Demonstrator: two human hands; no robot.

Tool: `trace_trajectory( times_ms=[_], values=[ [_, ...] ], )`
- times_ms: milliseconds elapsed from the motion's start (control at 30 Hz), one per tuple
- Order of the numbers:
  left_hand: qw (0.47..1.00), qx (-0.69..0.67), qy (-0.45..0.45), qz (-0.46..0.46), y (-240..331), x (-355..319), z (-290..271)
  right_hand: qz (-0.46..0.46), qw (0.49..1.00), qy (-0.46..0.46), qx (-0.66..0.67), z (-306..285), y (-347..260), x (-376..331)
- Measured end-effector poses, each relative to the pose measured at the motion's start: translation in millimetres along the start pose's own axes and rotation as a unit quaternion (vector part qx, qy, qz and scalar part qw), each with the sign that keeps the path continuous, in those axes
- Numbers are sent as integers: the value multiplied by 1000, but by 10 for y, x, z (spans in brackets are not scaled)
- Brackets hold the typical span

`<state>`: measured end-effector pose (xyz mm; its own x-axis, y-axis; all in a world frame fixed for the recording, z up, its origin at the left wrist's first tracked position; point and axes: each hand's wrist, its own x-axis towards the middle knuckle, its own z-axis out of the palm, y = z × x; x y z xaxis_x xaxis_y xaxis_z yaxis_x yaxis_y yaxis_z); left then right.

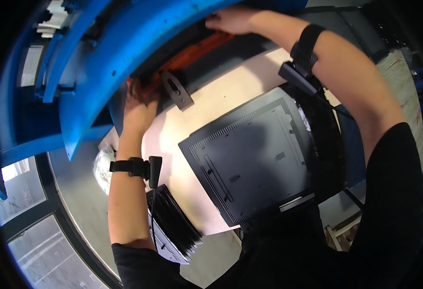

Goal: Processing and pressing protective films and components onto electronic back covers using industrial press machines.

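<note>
My left hand reaches up under a large blue curved metal frame and grips the near end of a long orange bar that runs beneath it. My right hand holds the far end of the same orange bar at the top of the view. A dark metal bracket hangs just right of my left hand. Both wrists carry black straps with small devices. Below my arms a black monitor lies face down on a pale tabletop.
A black finned part lies at the table's near left edge, next to a crumpled shiny object. Windows fill the lower left. Another work surface sits at the far right.
</note>
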<state>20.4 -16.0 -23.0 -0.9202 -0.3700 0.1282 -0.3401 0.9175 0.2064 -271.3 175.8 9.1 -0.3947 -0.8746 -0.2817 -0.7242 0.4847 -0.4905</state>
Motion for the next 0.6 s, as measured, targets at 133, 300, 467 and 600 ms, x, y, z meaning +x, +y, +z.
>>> trace_trajectory(
  times_ms=[133, 300, 467, 600],
  values=[
    [989, -77, 7, -127, 249, 119, -86, 61, 958, 185, 210, 366, -108, 11],
    [859, -439, 36, -262, 205, 166, -150, 105, 916, 185, 339, 249, -136, -48],
    [899, -359, 74, -238, 84, 77, -202, 124, 936, 95, 314, 209, -160, -110],
    [996, 26, 12, -86, 366, 16, -50, 23, 952, 273, -133, 359, -84, -282]
  ],
)
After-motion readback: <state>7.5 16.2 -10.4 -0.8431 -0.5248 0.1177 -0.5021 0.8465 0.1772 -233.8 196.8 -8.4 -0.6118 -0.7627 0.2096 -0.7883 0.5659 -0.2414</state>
